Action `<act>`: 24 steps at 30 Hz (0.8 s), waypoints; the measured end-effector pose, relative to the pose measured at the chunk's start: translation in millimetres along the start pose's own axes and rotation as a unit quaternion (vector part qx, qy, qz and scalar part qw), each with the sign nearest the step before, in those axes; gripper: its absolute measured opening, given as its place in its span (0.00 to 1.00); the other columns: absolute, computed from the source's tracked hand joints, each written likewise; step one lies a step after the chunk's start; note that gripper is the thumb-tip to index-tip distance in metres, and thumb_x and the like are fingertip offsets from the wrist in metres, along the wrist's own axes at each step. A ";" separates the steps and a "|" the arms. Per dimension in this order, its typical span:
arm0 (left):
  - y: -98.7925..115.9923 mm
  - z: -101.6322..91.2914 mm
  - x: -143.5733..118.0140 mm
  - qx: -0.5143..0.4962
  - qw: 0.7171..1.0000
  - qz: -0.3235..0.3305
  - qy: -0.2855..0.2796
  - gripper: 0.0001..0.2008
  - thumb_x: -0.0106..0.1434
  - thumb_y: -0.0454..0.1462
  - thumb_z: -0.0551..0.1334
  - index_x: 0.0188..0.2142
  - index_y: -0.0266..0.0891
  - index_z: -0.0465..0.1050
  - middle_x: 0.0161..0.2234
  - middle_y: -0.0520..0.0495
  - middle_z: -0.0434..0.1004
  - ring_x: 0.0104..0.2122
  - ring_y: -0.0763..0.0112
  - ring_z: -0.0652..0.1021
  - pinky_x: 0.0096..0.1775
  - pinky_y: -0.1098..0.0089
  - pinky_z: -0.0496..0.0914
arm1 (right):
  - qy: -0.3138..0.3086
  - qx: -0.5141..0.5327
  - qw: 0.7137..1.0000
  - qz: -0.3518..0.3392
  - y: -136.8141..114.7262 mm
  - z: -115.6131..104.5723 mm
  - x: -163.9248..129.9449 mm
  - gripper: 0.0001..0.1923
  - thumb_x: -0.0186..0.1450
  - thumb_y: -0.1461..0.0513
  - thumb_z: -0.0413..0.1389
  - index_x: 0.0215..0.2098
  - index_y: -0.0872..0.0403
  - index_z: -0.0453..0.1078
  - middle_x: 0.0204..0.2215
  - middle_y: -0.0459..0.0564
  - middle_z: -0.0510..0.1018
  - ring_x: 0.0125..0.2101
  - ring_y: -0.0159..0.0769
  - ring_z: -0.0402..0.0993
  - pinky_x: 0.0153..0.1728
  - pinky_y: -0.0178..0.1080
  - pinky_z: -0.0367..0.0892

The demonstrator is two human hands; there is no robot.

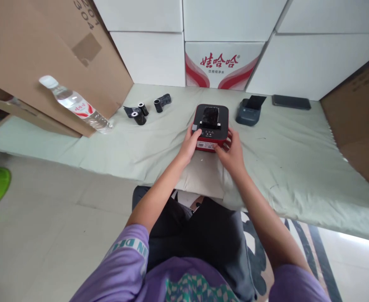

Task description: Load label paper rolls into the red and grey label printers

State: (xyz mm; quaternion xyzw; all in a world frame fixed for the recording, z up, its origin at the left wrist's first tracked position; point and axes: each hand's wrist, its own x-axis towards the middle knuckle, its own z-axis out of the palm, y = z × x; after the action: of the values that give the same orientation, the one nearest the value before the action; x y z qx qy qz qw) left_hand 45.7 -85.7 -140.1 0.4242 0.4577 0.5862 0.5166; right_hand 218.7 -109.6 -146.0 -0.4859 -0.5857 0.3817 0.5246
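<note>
Red-and-black label printer (210, 123) at table centre on a pale cloth (297, 167). Left hand (189, 144) and right hand (232, 152) grip its near corners, fingers curled against the casing. Ribbon rolls (139, 114) lie far left.

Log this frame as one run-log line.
left hand: on red printer left front | right hand: on its right front | printer: on cloth | nearby: black rolls, grey printer, bottle
</note>
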 end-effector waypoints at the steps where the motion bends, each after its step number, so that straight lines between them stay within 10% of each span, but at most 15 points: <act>1: 0.6 -1.0 3.4 0.001 1.000 -0.011 -0.001 0.27 0.69 0.43 0.63 0.66 0.47 0.73 0.68 0.46 0.78 0.71 0.54 0.73 0.74 0.56 0.62 | -0.007 -0.007 1.000 0.012 -2.7 -6.0 8.9 0.43 0.58 0.47 0.71 0.66 0.46 0.64 0.67 0.62 0.74 0.58 0.53 0.80 0.57 0.57 0.79; 7: -3.6 -13.6 52.8 -0.055 0.997 -0.023 -0.050 0.23 0.71 0.49 0.64 0.62 0.45 0.77 0.67 0.47 0.78 0.74 0.54 0.69 0.76 0.54 0.58 | 0.008 0.024 0.992 0.120 11.5 -29.4 80.7 0.25 0.68 0.38 0.55 0.47 0.47 0.72 0.50 0.56 0.84 0.48 0.47 0.84 0.50 0.51 0.80; 12: -27.2 -26.3 95.0 -0.111 0.989 0.001 -0.096 0.24 0.77 0.51 0.54 0.62 0.46 0.78 0.71 0.51 0.73 0.78 0.60 0.63 0.78 0.54 0.54 | 0.077 -0.098 0.992 -0.013 53.6 -15.7 97.3 0.34 0.72 0.33 0.43 0.52 0.48 0.74 0.55 0.57 0.83 0.56 0.46 0.80 0.59 0.51 0.74; 24: -30.2 -34.5 83.3 -0.067 0.983 0.070 -0.155 0.34 0.67 0.55 0.65 0.69 0.48 0.73 0.74 0.49 0.69 0.80 0.52 0.58 0.79 0.54 0.48 | 0.054 -0.119 0.990 -0.057 59.2 -14.8 86.9 0.34 0.73 0.34 0.44 0.51 0.49 0.77 0.52 0.56 0.86 0.55 0.50 0.80 0.62 0.54 0.71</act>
State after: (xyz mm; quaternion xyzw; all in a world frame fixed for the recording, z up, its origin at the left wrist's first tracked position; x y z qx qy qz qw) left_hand 9.9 -4.9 -175.2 0.5051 0.3007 0.5772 0.5668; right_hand 245.3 -12.2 -179.2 -0.5305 -0.6245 0.2515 0.5151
